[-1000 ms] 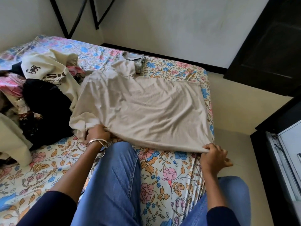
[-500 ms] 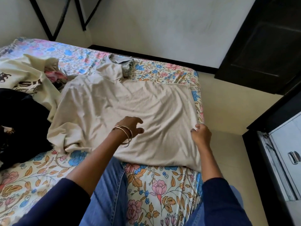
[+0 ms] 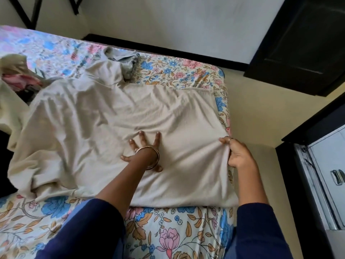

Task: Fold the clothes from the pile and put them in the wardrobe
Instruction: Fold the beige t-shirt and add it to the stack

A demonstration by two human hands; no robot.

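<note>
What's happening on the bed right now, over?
Left hand flat, pressing beige shirt. Right hand pinching its right edge. Shirt spread out, not yet folded. Clothes pile touching its left side.

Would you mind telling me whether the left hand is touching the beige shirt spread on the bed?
Touching. The head view shows the left hand lying flat with fingers spread on the beige shirt, pressing it against the bed.

A bed (image 3: 168,236) in a floral sheet carries a beige shirt (image 3: 104,131) spread flat, with a pile of clothes (image 3: 13,85) beside it at the left edge
</note>
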